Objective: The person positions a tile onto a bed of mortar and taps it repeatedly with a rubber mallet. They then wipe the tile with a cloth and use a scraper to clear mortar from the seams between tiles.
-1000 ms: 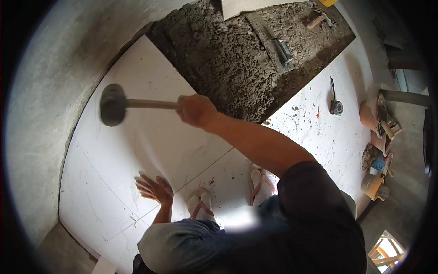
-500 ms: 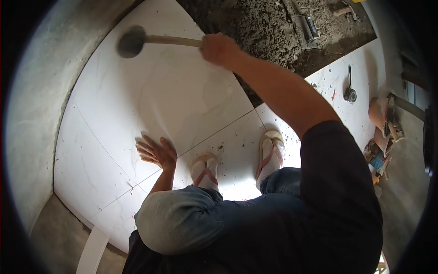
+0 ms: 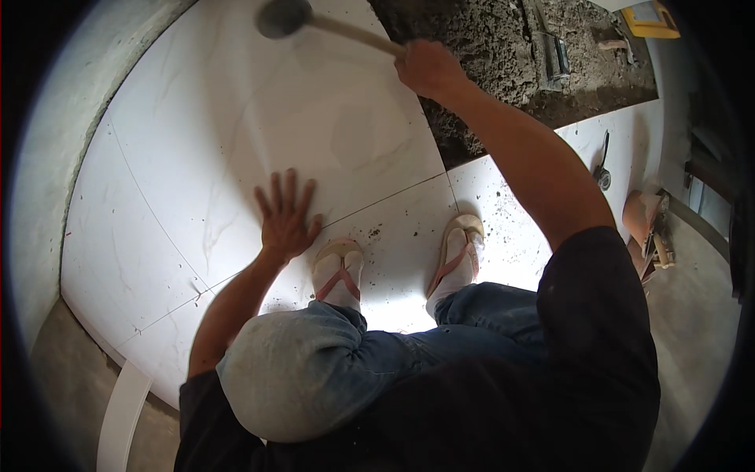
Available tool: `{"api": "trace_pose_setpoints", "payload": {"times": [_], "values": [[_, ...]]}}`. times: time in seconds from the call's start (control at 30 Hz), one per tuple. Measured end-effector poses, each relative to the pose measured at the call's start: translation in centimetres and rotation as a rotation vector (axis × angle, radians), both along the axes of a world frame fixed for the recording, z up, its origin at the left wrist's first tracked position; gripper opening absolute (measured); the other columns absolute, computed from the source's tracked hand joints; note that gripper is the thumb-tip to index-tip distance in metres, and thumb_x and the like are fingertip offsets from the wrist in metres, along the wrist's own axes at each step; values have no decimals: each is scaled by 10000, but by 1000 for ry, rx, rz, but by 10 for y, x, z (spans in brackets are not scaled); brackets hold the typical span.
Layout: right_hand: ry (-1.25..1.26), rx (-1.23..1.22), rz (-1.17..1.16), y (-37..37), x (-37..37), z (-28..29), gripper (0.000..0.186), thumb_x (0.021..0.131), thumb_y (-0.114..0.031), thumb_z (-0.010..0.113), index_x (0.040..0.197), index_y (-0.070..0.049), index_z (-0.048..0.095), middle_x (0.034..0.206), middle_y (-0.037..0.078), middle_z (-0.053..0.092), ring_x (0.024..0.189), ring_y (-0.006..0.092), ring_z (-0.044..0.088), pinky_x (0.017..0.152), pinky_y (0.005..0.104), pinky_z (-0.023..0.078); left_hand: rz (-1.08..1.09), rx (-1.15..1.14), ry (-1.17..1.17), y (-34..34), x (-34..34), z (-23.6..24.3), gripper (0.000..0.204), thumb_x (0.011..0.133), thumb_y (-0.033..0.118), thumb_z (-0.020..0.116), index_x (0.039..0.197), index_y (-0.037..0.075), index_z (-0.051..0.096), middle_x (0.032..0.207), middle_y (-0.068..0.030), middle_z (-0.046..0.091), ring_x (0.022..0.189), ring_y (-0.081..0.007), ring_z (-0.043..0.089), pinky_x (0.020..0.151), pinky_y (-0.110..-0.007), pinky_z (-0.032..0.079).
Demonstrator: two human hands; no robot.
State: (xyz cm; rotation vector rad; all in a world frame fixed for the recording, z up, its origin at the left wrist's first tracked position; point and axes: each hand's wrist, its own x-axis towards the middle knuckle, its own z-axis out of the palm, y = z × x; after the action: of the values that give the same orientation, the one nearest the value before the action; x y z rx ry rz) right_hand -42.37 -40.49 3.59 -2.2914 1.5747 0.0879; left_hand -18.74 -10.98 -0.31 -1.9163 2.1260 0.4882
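My right hand [image 3: 430, 69] grips the wooden handle of a mallet [image 3: 284, 17] with a dark round head. The head is over the far part of a large white marbled floor tile [image 3: 314, 134], slightly blurred; I cannot tell whether it touches. My left hand [image 3: 286, 219] lies on the same tile near its front edge, fingers spread and holding nothing. A thin joint line separates this tile from the nearer white tiles [image 3: 401, 228], where my sandalled feet stand.
Beyond the tile's right edge is a bed of rough grey mortar [image 3: 495, 55] with a dark metal tool [image 3: 560, 59] on it. A tape measure [image 3: 602, 176] lies on the right tiles. Concrete wall [image 3: 86, 71] at left; yellow object [image 3: 651, 19] at far right.
The mallet and my right hand have moved away and to the right. My left hand has shifted slightly farther out, its fingers now pointing away from me. The view has shifted too.
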Motion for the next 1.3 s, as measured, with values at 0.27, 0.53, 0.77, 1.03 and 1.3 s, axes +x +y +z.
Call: {"api": "trace_pose_setpoints", "payload": {"times": [0.27, 0.53, 0.77, 1.03, 1.3], "values": [[-59, -24, 62, 8, 1, 1, 330, 874, -276, 552, 892, 37, 654, 801, 258, 658, 762, 436, 652, 729, 478, 551, -507, -165, 310, -69, -104, -12, 632, 900, 476, 505, 1479, 353, 284, 1582, -53, 151, 1460, -352, 60, 1103, -692, 41], [-294, -87, 13, 1, 14, 25, 368, 864, -342, 580, 832, 19, 643, 774, 238, 657, 762, 437, 646, 701, 471, 547, -576, -96, 334, -80, -121, -6, 635, 889, 512, 515, 1468, 370, 298, 1578, -22, 165, 1462, -314, 75, 1106, -684, 72], [-182, -29, 17, -3, 12, 16, 321, 858, -300, 575, 876, 4, 677, 835, 234, 678, 813, 403, 673, 777, 472, 554, -570, -99, 309, -74, -120, -12, 620, 890, 569, 472, 1460, 380, 316, 1583, 0, 165, 1462, -288, 99, 1121, -663, 55], [-269, -130, 43, -7, 11, -18, 305, 842, -288, 592, 888, 9, 640, 787, 221, 663, 802, 397, 657, 729, 471, 541, -555, -141, 342, -81, -120, -13, 635, 889, 544, 498, 1469, 376, 299, 1581, -24, 166, 1460, -311, 97, 1109, -673, 81], [-154, -1, 11, 8, 8, 2, 327, 844, -308, 573, 826, 11, 642, 797, 237, 658, 796, 414, 652, 741, 481, 532, -557, -135, 359, -68, -117, -12, 645, 891, 543, 491, 1476, 365, 284, 1583, -27, 160, 1461, -310, 96, 1111, -671, 85]]}}
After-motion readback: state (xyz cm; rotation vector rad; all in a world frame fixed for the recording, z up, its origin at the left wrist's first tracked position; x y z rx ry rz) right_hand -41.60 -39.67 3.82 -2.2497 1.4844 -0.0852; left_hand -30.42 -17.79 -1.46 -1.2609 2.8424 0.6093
